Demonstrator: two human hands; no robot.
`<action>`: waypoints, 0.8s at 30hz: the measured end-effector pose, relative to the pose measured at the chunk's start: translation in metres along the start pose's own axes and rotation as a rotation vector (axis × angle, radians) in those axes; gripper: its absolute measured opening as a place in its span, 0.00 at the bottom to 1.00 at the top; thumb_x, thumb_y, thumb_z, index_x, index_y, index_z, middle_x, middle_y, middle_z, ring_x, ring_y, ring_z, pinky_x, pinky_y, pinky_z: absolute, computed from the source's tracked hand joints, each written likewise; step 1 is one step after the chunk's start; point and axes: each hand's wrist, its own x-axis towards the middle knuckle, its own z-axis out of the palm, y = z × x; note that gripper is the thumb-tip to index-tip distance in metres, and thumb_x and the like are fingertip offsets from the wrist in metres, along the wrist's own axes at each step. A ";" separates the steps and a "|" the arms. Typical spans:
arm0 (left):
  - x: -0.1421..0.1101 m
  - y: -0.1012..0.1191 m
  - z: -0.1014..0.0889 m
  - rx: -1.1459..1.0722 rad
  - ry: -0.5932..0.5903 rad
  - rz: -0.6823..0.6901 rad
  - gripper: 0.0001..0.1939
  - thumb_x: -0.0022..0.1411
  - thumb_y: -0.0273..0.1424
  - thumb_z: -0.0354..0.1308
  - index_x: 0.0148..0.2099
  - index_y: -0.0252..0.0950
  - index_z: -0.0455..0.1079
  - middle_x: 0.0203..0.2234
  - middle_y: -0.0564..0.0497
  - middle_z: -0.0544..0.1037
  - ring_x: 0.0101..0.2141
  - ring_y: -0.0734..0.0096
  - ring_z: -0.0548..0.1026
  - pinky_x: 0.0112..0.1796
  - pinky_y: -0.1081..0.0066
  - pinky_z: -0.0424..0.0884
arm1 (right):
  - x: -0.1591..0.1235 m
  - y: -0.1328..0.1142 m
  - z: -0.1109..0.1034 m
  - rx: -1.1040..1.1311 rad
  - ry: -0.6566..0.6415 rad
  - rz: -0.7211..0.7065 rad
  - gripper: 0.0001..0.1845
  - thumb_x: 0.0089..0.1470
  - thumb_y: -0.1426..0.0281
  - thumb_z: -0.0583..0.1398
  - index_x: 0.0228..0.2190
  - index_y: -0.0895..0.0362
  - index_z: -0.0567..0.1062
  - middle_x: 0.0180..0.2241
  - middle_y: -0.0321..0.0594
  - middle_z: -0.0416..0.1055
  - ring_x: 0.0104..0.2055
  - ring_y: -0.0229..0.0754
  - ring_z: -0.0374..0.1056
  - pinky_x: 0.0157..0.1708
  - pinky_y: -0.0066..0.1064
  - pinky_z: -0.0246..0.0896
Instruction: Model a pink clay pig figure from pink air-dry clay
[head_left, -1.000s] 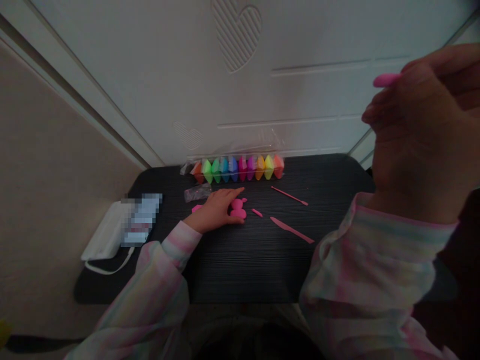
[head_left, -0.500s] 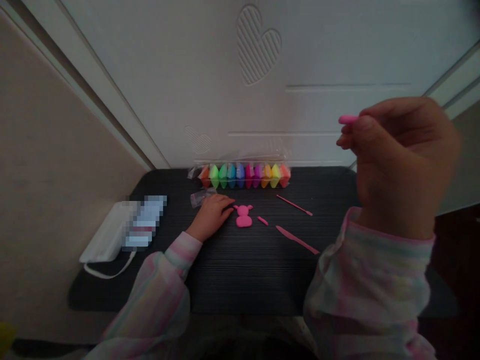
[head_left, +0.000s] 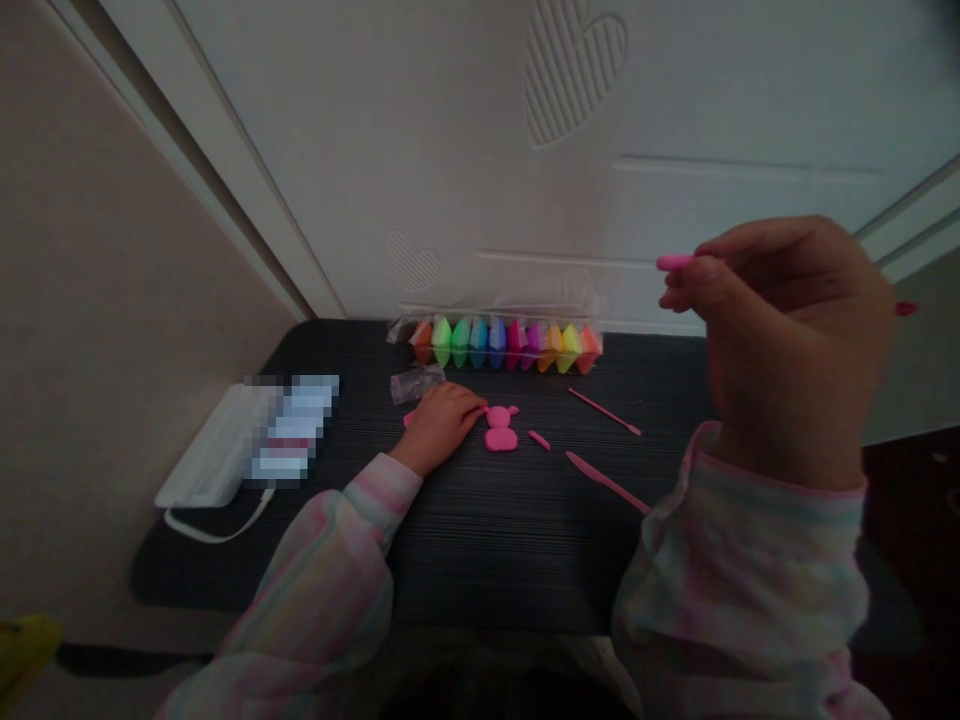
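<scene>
At the upper right my right hand is raised well above the table, thumb and finger pinching a small pink clay roll whose end sticks out to the left. A flat pink clay figure with a rounded head, two ears and a wider body lies on the table. My left hand rests at its left, fingertips closed together on the figure's left ear. Another short pink clay strip lies just right of the body. Part of a pink piece shows behind my left hand.
A clear-wrapped row of coloured clay packs stands at the table's back. A crumpled wrapper lies before it. To the right are a thin pink tool and a pink plastic knife. A phone and white power bank with cable lie left.
My left hand lifted off the figure to its left, then its fingertips came together at the ear. My right hand moved lower and leftward, still pinching the clay roll. The view has shifted.
</scene>
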 end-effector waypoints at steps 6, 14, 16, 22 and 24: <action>-0.003 0.002 0.000 0.015 0.014 0.016 0.14 0.59 0.30 0.49 0.46 0.31 0.68 0.39 0.44 0.75 0.41 0.61 0.69 0.43 0.61 0.64 | -0.046 -0.008 0.022 -0.138 -0.606 0.143 0.02 0.48 0.71 0.59 0.29 0.53 0.70 0.25 0.30 0.69 0.27 0.33 0.65 0.27 0.25 0.61; -0.004 -0.001 0.007 0.003 0.045 0.021 0.12 0.60 0.31 0.48 0.43 0.35 0.70 0.38 0.46 0.75 0.41 0.62 0.69 0.42 0.61 0.65 | -0.144 0.037 0.017 -0.326 -1.046 0.151 0.07 0.49 0.72 0.58 0.34 0.55 0.70 0.32 0.38 0.72 0.39 0.41 0.65 0.40 0.35 0.59; -0.004 -0.001 0.007 0.008 0.052 0.025 0.12 0.60 0.31 0.48 0.42 0.35 0.70 0.36 0.46 0.75 0.40 0.63 0.70 0.42 0.62 0.65 | -0.148 0.042 0.016 -0.345 -1.070 0.133 0.05 0.50 0.71 0.57 0.33 0.55 0.70 0.31 0.37 0.72 0.40 0.41 0.64 0.41 0.38 0.58; -0.006 0.001 0.005 0.024 0.094 0.067 0.10 0.60 0.29 0.48 0.40 0.34 0.70 0.35 0.48 0.75 0.39 0.64 0.70 0.41 0.63 0.65 | -0.135 0.041 0.012 -0.361 -0.938 0.137 0.07 0.49 0.71 0.57 0.35 0.53 0.69 0.36 0.39 0.70 0.41 0.44 0.64 0.43 0.42 0.57; -0.007 0.002 0.003 0.046 0.117 0.108 0.10 0.60 0.29 0.48 0.41 0.34 0.69 0.35 0.48 0.75 0.38 0.65 0.70 0.41 0.63 0.65 | -0.131 0.046 0.006 -0.388 -0.763 0.208 0.12 0.50 0.70 0.57 0.39 0.51 0.67 0.41 0.41 0.68 0.45 0.45 0.63 0.44 0.43 0.59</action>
